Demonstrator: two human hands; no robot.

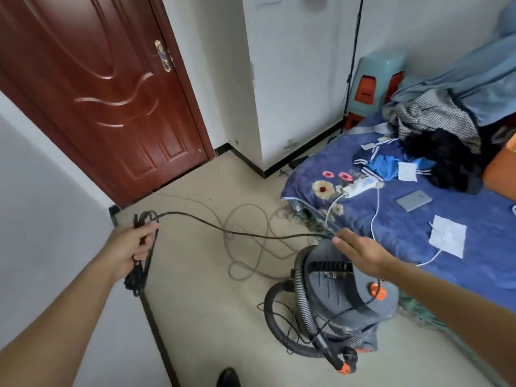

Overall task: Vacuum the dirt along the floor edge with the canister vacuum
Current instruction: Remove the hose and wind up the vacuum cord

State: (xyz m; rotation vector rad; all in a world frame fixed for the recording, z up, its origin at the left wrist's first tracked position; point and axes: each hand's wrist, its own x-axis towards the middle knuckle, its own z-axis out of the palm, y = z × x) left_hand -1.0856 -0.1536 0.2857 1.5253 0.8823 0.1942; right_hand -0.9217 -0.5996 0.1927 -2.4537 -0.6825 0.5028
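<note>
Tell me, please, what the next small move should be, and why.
Probably shake loose the black cord bundle the left hand grips: it is looped, and the power strip lies away on the bed, beyond the canister vacuum.

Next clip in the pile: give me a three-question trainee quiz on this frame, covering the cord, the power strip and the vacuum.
1. True or false: the left hand grips a coiled bundle of black power cord.
2. Where does the white power strip lie? A) on a desk B) on the blue bedspread C) on a chair
3. Fill in: the ribbed hose is wrapped around the grey ____.

Key: 1 true; 2 B; 3 canister vacuum.
</note>
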